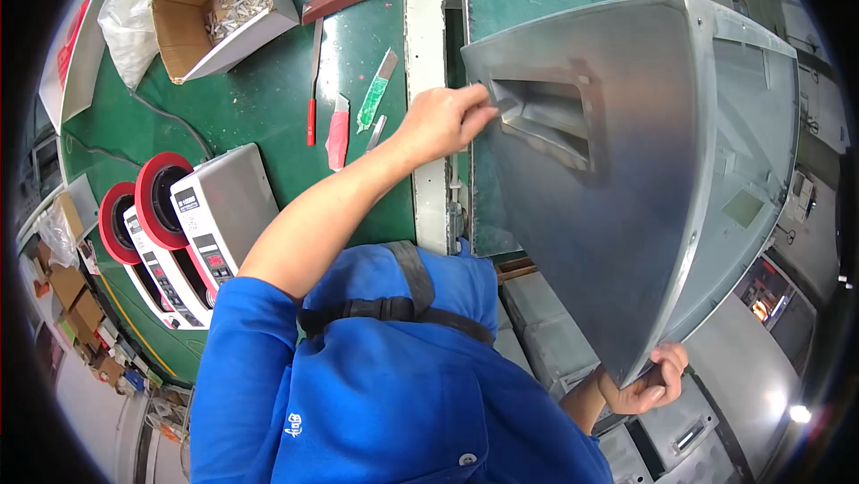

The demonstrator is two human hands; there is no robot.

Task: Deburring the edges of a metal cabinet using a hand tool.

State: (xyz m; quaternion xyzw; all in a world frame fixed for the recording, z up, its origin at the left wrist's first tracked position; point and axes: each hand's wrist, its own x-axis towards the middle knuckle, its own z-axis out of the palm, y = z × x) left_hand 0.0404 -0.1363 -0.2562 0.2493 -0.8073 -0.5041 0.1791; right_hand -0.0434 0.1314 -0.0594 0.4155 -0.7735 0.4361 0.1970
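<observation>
One large housing [626, 198] of grey sheet metal fills the right half of the view, its broad face smooth and dull-sheened, with a cloudy, brownish discolouration around a recessed rectangular opening [550, 117]. Inside that opening the metal slopes inward in flat, folded planes. The broad face tapers from a wide far edge to a narrow near corner, and a folded flange runs down its right side, beyond which the hollow interior shows pale and matte.

The housing lies to the right of the left hand [447, 122] and stretches forward from the right hand [646, 383]. The right hand is clamped on the near corner, fingers curled round the edge. The left hand is bent into a pinch at the opening's left end, fingertips drawn close; whether they grip something small cannot be told. The two hands are well apart.

The housing's long axis runs from the far side toward the person, veering right at the near end. Its broad face looks up and leftward, its hollow side to the right.

Left of it, on a glossy green worktop [268, 108], lie a pink-wrapped blade [337, 135] and a green-wrapped blade [375, 95], near a cardboard box [179, 37] of small metallic pieces [240, 8].
</observation>
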